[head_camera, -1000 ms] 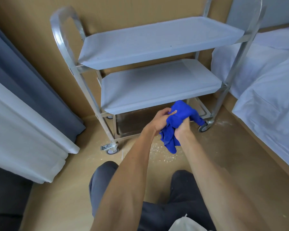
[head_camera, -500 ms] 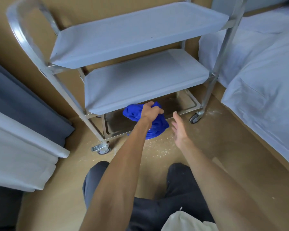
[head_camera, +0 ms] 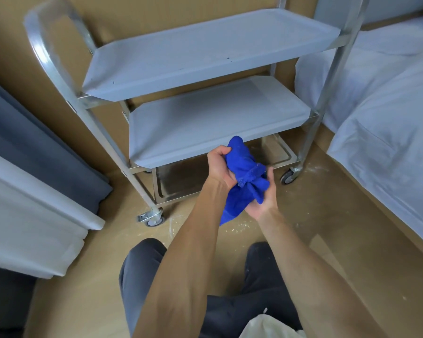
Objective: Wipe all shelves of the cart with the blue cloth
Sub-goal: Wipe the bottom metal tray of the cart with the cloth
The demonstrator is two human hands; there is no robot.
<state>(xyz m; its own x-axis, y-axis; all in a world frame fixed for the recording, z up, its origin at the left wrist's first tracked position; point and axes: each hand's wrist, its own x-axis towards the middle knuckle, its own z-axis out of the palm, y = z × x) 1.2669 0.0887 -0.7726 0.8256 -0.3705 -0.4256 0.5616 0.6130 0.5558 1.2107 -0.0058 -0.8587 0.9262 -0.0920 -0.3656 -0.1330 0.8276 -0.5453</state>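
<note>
A metal cart (head_camera: 59,76) with three shelves stands against the brown wall. Its top shelf (head_camera: 205,50) and middle shelf (head_camera: 213,123) are pale grey; the bottom shelf (head_camera: 181,181) is bare shiny steel, partly hidden by the middle one. The bunched blue cloth (head_camera: 244,176) hangs in the air in front of the middle shelf's front edge. My left hand (head_camera: 220,167) grips its upper part. My right hand (head_camera: 264,198) holds its lower part from underneath, palm up, fingers curled around the fabric.
White bedding (head_camera: 381,123) fills the right side, close to the cart's right post. Grey and white curtains (head_camera: 34,181) hang at the left. White crumbs speckle the brown floor (head_camera: 232,230) in front of the cart. My knees (head_camera: 144,259) sit just below.
Half a second ago my left hand alone held the cloth near the bottom shelf and my right hand was open. Now both hands hold the cloth, pulled back from the cart.
</note>
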